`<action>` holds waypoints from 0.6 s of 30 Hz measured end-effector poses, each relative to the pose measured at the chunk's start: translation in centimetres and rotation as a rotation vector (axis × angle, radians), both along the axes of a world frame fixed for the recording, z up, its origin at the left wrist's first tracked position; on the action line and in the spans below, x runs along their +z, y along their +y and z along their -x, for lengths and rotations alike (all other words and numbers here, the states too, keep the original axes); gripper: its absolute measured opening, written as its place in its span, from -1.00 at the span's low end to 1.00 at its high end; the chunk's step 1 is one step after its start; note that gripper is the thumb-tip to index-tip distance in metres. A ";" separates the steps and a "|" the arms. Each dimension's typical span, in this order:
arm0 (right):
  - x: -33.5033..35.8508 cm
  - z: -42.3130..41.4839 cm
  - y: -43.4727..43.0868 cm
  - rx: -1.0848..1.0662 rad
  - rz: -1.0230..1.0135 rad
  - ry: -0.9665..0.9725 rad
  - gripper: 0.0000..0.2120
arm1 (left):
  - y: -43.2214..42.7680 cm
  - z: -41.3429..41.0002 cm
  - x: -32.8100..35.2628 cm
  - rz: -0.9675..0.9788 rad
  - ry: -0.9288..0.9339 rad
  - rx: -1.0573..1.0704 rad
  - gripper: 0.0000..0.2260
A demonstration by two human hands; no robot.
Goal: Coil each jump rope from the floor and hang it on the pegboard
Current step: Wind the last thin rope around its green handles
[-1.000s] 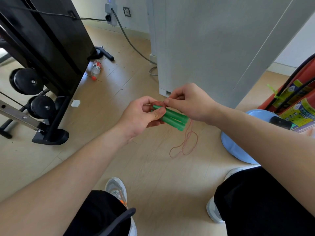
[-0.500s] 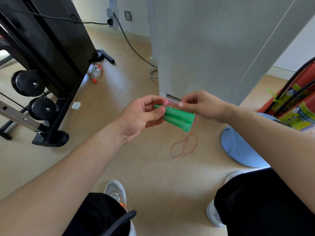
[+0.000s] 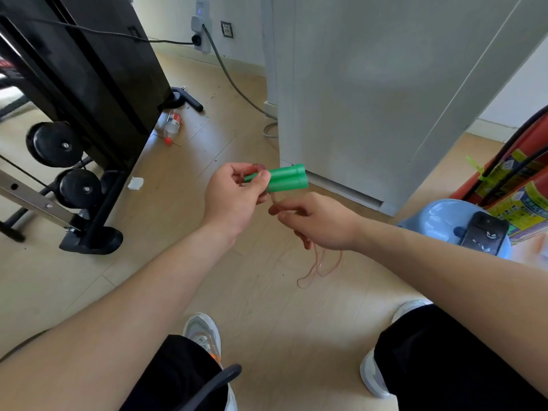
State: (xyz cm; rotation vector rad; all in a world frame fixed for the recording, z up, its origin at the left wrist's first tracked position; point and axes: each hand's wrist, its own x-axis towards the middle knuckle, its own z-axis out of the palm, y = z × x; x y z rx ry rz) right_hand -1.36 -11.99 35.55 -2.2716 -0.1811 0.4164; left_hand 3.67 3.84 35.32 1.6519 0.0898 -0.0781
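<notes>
My left hand [image 3: 234, 200] grips the two green jump rope handles [image 3: 286, 178] side by side, thumb pressed across them, with their free ends pointing right. The thin reddish rope [image 3: 318, 262] runs from the handles down through my right hand [image 3: 317, 222], which pinches it just below the handles. Below that hand the rope hangs in loose loops above the wooden floor. No pegboard is in view.
A black exercise machine [image 3: 74, 114] with wheels stands at the left. A grey cabinet [image 3: 370, 93] rises straight ahead. A blue stool [image 3: 439, 218] carrying a phone [image 3: 483, 232] and red fire extinguishers [image 3: 516, 179] sit at the right. A small bottle [image 3: 172, 123] lies on the floor.
My right hand has dropped from the top of the handles to below them, drawing the rope down. The handles have tilted to point right and slightly up.
</notes>
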 end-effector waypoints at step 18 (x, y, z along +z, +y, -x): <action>3.4 -1.6 -3.9 -0.044 0.188 -0.330 -0.90 | 0.2 0.5 0.2 -0.104 0.031 -0.506 -0.67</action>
